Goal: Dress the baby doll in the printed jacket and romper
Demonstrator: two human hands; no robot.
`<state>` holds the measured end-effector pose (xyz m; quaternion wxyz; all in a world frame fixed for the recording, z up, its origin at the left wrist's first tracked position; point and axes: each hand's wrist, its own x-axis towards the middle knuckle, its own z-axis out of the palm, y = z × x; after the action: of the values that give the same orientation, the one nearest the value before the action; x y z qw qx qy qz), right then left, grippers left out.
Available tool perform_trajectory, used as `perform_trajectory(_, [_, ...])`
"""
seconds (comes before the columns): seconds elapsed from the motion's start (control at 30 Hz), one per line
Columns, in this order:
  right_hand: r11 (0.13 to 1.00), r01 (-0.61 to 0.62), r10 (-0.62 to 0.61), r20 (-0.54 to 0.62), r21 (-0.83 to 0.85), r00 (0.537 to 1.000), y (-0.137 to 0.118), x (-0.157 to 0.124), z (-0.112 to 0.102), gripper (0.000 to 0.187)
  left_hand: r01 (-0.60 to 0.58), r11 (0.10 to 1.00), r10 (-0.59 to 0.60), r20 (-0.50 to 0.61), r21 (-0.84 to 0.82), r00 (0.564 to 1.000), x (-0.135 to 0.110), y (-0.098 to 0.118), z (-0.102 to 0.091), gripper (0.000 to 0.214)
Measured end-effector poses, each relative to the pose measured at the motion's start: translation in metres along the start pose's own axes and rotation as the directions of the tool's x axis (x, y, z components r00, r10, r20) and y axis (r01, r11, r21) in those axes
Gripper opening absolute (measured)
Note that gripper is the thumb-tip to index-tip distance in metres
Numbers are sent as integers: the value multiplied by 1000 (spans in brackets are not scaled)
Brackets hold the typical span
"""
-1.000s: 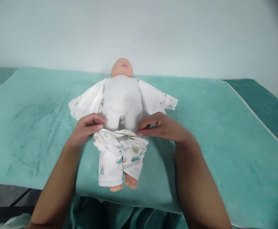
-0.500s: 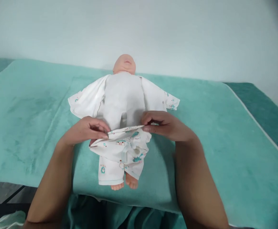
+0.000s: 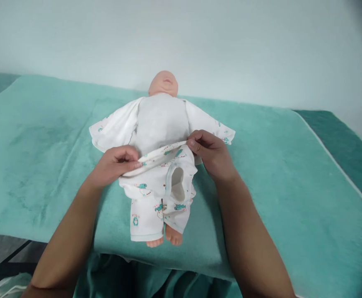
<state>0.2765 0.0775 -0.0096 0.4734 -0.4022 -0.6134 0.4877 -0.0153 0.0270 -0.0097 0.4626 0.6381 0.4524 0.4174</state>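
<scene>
A baby doll [image 3: 163, 85] lies on its back, head away from me, its white cloth torso bare at the front. An open white baby shirt [image 3: 114, 124] spreads to both sides with the doll's arms hidden in the sleeves. White printed baby pants [image 3: 151, 186] cover its legs, and the feet stick out of the cuffs. My left hand [image 3: 115, 165] pinches the waistband at its left side. At the right end of the waistband, my right hand [image 3: 210, 151] is closed on the cloth, higher than the left. An oval opening edged in pale blue shows in the pants' front.
A green plush cover [image 3: 44, 165] lies under the doll and over the table. Behind it rises a pale wall [image 3: 181, 37]. A darker green surface [image 3: 348, 145] shows at the right, and green fabric [image 3: 159, 281] lies at the near edge.
Both hands have moved up toward the doll's head, the right one further. The waistband has risen over the hips and lower torso, and the oval opening has come into fuller view.
</scene>
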Motion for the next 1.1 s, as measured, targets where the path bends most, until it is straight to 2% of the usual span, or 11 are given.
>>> perform_trajectory(0.07, [995,66,-71,-68,-79,995,3,3,2,29,-129,992,126,-221,2,967,6,-5,6,22])
perform_trajectory(0.13, [976,141,-161,-119,-164,980,6,5,5,27,-175,985,166,-329,4,930,12,-9,12,19])
perform_trajectory(0.27, [951,182,-226,-158,-251,961,9,4,10,22,-126,990,97,-342,-64,935,24,-14,19,20])
perform_trajectory(0.4, [897,162,-239,-145,-411,960,3,7,9,22,-17,1000,25,-463,21,886,47,-14,14,18])
perform_trajectory(0.57, [798,9,-167,-206,-603,964,-9,46,10,17,57,996,-19,-473,65,881,88,-10,9,17])
perform_trajectory(0.67, [860,-38,-97,-235,-509,967,-4,70,17,18,53,998,-35,-493,22,870,96,-14,11,20])
perform_trajectory(0.73, [928,-45,-52,-247,-370,968,3,75,20,21,56,998,-41,-453,19,891,91,-15,10,21])
perform_trajectory(0.8, [960,-50,-21,-250,-274,968,8,72,21,25,84,996,-74,-342,16,937,84,-13,4,25])
perform_trajectory(0.9, [958,-94,34,-216,-273,976,6,62,14,33,167,986,-164,-133,13,977,75,-6,-11,28])
perform_trajectory(1.0, [931,-150,104,-151,-332,983,1,57,1,36,233,971,-234,6,59,972,69,-2,-23,26])
perform_trajectory(1.1, [928,-197,207,-2,-316,978,-1,54,-15,33,284,959,-284,32,0,958,66,-5,-27,26])
